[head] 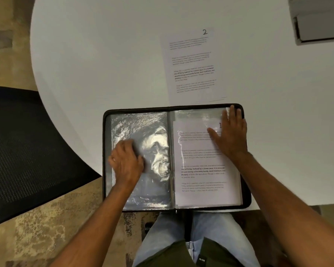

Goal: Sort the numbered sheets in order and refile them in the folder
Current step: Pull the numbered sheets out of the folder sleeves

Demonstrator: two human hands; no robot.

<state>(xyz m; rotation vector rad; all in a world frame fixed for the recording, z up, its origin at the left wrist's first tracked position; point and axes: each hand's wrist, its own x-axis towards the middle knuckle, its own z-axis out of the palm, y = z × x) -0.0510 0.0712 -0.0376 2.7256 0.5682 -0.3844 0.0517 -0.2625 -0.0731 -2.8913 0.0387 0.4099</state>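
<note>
My right hand (229,134) lies flat with fingers spread on sheet 1 (201,170), which sits partway into the sleeve (193,115) on the right half of the folder (246,201); the sleeve's top strip, ahead of my fingertips, is not yet filled. My left hand (126,160) rests on the empty left sleeve (154,147), fingers loosely curled, pinning it rather than gripping anything, as far as I can tell. Sheet 2 (193,70) lies on the surface (96,54) well ahead of my right hand, just beyond the folder's far edge.

The sheets look light, limp and easy to crease, and the plastic is slick and wrinkled, so I expect paper to snag or buckle inside it. I would push with a flat palm, not pinch. For sheet 2 I would lift a near corner, since it lies flat with no edge raised.
</note>
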